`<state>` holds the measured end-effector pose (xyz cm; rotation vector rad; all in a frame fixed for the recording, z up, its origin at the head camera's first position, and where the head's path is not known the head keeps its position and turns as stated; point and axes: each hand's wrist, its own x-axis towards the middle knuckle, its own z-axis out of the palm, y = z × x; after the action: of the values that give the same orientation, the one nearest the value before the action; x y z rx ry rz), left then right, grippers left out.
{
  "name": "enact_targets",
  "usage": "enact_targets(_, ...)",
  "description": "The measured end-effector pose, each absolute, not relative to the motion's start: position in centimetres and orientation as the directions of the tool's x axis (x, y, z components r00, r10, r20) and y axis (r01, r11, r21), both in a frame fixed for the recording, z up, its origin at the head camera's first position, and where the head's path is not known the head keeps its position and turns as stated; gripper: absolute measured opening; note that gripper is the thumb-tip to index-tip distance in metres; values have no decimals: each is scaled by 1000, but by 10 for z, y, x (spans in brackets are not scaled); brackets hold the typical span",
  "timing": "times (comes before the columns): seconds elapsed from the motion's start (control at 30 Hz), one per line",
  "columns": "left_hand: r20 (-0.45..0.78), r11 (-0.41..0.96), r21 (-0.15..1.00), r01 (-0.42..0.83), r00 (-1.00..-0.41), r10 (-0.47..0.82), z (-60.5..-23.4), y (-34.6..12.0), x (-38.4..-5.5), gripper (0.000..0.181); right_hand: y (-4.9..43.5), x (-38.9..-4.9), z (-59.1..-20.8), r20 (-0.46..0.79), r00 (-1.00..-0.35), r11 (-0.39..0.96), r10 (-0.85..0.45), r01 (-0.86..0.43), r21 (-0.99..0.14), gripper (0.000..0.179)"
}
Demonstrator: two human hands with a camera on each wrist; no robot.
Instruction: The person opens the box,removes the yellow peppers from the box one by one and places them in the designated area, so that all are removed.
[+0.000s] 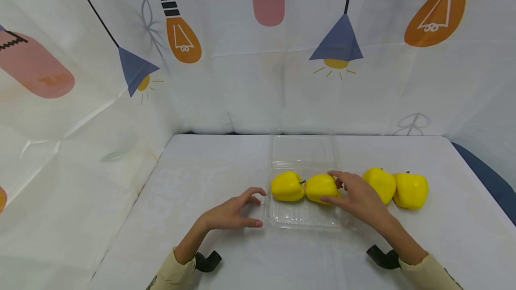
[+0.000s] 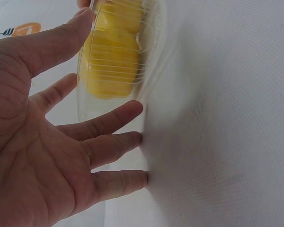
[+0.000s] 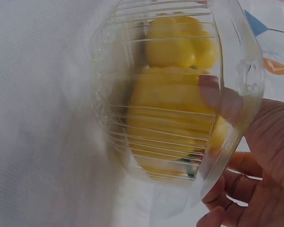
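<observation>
A clear plastic clamshell box (image 1: 304,222) stands with its lid folded back. Inside, two yellow bell peppers sit side by side: a left one (image 1: 285,187) and a right one (image 1: 317,187), their stems near each other. My right hand (image 1: 363,200) reaches over the box's right wall and holds the right pepper between thumb and fingers. Through the ribbed wall in the right wrist view, the thumb (image 3: 217,97) lies against it. My left hand (image 1: 230,213) is spread beside the box's left wall, holding nothing; whether it touches the box I cannot tell.
Two more yellow bell peppers, one nearer (image 1: 380,185) and one farther right (image 1: 410,190), lie to the right of the box on the white-covered table (image 1: 201,160). A white curtain (image 1: 242,79) printed with lamps hangs behind the table and along its left side.
</observation>
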<state>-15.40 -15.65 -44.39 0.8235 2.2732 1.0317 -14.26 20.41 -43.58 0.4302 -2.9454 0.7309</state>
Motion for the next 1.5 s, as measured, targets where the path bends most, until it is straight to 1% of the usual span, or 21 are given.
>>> enact_targets(0.27, -204, 534, 787, 309, -686, 698, -443, -156, -155, 70, 204, -142, -434, 148, -952, 841, -267, -306, -446, 71)
enact_targets(0.6, -190, 524, 789, 321, -684, 704, -443, -156, -156, 69, 204, -139, -427, 153, -947, 820, -284, -322, -473, 70)
enact_targets(0.97, -195, 523, 794, 308, -686, 701, -443, -157, -155, 71, 209, -135, -419, 196, -928, 796, -317, -373, -476, 68)
enact_targets(1.5, -171, 512, 793, 332, -684, 709, -445, -158, -154, 72, 228, -127, -401, 296, -887, 735, -354, -460, -498, 64)
